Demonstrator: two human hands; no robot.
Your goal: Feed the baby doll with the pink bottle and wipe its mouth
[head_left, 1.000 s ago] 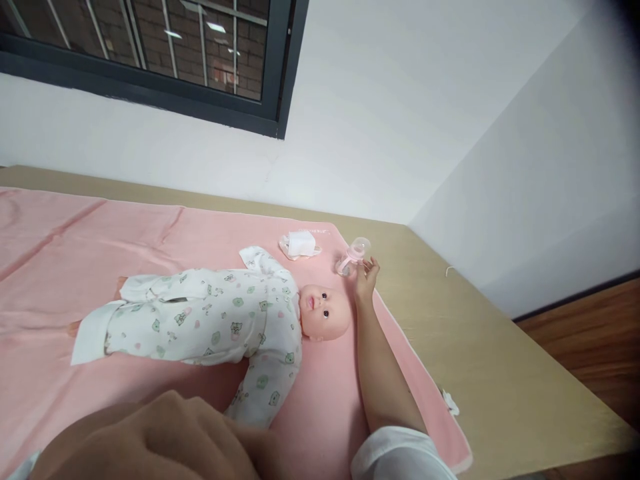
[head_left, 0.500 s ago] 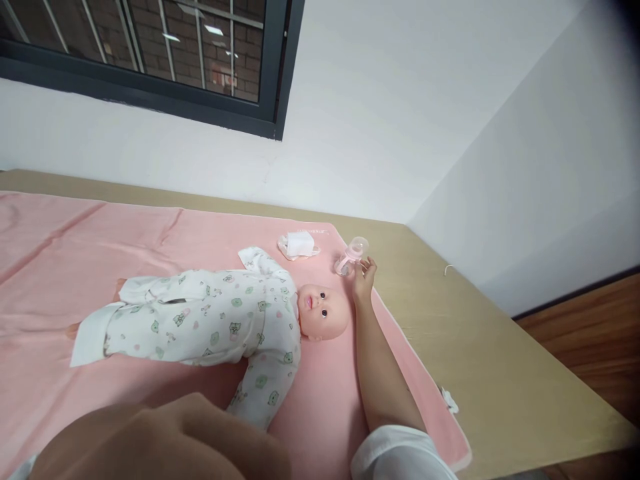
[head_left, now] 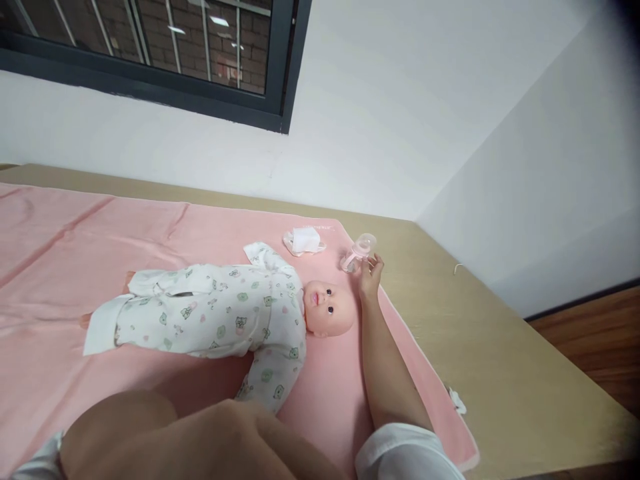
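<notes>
A clear baby bottle (head_left: pixel 351 261) with a pink collar and a clear domed cap is at the pink mat's far right corner, leaning to the right in view. My right hand (head_left: pixel 371 279) is closed at its near side, thumb against the collar and fingers curled; part of the grip is hidden. Left of my forearm, a baby doll (head_left: pixel 327 309) lies on its back, its head near my wrist. It wears a white printed outfit (head_left: pixel 215 310). My left hand (head_left: pixel 225 440) is very close to the camera at the bottom, over the doll's near sleeve; its fingers are hidden.
The pink mat (head_left: pixel 165 387) lies on a wooden tabletop (head_left: pixel 450 320) against white walls. Behind the doll's shoulder is a small white packet (head_left: pixel 305 240). A white scrap (head_left: pixel 457 401) sits at the mat's right edge. A dark-framed window (head_left: pixel 280 73) is above.
The view has shifted slightly, moving the scene right. My left hand has moved right along the bottom of the picture. My right hand stays at the bottle.
</notes>
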